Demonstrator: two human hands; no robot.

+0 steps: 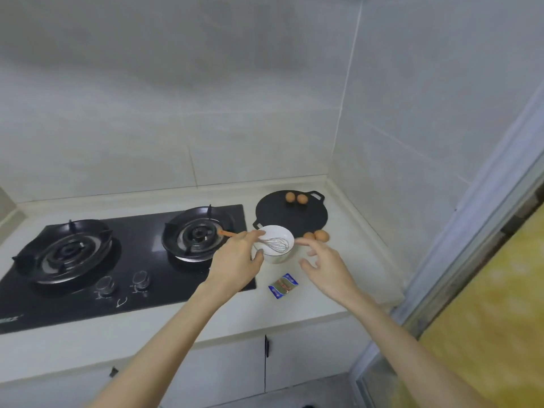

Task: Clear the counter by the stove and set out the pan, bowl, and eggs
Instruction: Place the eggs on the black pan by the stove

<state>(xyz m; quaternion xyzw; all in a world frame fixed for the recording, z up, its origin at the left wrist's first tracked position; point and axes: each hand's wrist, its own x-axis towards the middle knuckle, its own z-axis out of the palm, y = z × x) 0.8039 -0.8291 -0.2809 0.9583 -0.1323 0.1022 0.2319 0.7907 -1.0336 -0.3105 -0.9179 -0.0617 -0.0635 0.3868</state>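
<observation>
Left hand covered the left rim of the white bowl: thumb on the outer wall, fingers curled over the rim, clamped on the bowl. The whisk lay in the bowl, and its orange handle ran under those fingers and out over the stove; whether the hand also gripped the handle was hard to tell. Right hand hovered just right of the bowl, fingers apart, holding nothing. One fingertip partly hid one of two eggs at the near rim of the black pan; on the pan or on the desk, couldn't tell. Two more eggs sat on the pan's far side near its back handle. The bowl hid the pan's front handle and near edge. A small blue packet lay flat on the desk in front of the bowl, print too blurred to read. The logo at the stove's lower left corner was cut off by the frame, unreadable. Marks by the two knobs were blurred. The pan sat in the back right corner, close to both walls. Bare desk lay right of the packet and along the front edge before the stove. Cupboard doors were below, partly behind the forearms. A yellow blur at far right couldn't be made out.
</observation>
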